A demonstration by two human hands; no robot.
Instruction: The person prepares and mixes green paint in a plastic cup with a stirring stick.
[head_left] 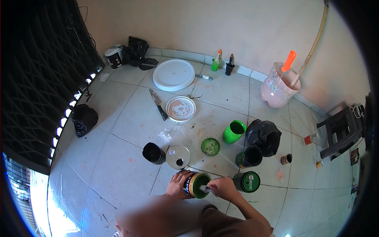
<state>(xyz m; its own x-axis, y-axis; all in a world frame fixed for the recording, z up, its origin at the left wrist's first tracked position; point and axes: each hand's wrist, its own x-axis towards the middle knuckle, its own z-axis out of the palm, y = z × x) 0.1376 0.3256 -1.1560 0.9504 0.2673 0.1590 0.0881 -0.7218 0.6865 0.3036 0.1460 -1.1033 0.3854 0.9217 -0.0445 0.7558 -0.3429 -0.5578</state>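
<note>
My left hand point(177, 184) is wrapped round the side of a tilted paint can point(189, 185), which has a dark label, a gold rim and green inside. In my right hand point(223, 188) is a small grey flat scraper point(204, 189), pinched at the can's mouth. Its handle is hidden by my fingers. Just right of that hand stands a dark green can with a lid point(250, 181). Beyond the paint can lie a round silver lid point(173, 158) with a dark spot and a smaller green-smeared lid point(211, 147).
Nearby stand a black-coated container point(153, 153), a green cup point(234, 132), a dark open can point(249, 157) and a black bag point(264, 137). Farther off lie a knife point(158, 105) and white lids point(173, 74). A pink bucket point(278, 87) and dark stool point(342, 130) are right.
</note>
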